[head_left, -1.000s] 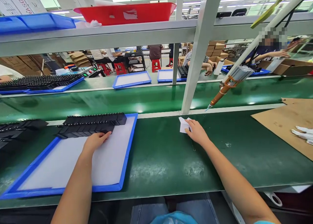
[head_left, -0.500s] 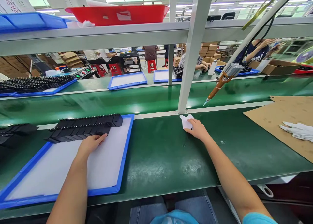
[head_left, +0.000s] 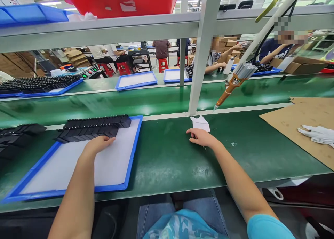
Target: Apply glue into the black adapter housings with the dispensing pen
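Observation:
Two rows of black block-shaped parts [head_left: 94,127] lie at the back of a white-bottomed tray with a blue rim [head_left: 134,152]. My left hand [head_left: 99,145] is over this tray, its fingers pressed together right by the front row's right end. Whether a part is pinched in them is hidden. My right hand [head_left: 203,137] is low over the green table, just in front of a creased white piece of paper [head_left: 200,123]. Its index finger and thumb are apart, with nothing seen between them.
An orange-and-silver tool [head_left: 231,87] hangs from a slanted arm right of the white post [head_left: 202,58]. Cardboard [head_left: 308,127] with white gloves [head_left: 318,134] lies at right. More black parts [head_left: 18,138] sit far left. A shelf above bears a red basin [head_left: 125,6]. People work beyond.
My right hand has let go of the white paper and drawn back towards me and slightly left. My left hand stays by the black parts, its fingertips a little lower against the row.

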Motion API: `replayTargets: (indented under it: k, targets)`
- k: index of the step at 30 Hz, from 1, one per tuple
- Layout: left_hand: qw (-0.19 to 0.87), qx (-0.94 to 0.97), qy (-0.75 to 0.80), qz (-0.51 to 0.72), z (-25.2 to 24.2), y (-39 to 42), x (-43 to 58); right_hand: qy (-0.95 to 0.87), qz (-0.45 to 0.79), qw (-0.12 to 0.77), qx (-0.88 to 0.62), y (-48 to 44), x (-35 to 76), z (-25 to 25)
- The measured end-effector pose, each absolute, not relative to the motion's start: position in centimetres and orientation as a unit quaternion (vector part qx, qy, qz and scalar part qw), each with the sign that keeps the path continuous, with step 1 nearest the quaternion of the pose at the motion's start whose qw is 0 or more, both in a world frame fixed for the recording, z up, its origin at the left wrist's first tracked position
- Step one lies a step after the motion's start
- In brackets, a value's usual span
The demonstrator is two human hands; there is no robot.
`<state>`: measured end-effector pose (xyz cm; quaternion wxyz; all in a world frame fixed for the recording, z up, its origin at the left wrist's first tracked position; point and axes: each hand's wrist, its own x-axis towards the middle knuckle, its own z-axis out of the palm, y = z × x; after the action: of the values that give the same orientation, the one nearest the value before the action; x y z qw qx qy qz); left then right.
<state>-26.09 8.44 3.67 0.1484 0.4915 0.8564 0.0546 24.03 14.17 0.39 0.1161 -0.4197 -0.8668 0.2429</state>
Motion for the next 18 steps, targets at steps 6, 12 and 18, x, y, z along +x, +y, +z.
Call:
replayTargets:
  k: [6,12,18]
  targets:
    - [0.133,0.666,0.717,0.158,7.1,3.4,-9.3,-0.857,0.287,0.146,-0.401,14.2,23.2,-0.3]
    - [0.161,0.796,0.581,0.062,3.6,4.0,1.9,-0.787,0.450,0.253,-0.338,13.9,21.6,-1.1]
    - [0.087,0.791,0.603,0.055,0.7,6.6,1.7,-0.868,0.255,0.242,-0.352,14.0,22.0,-1.3]
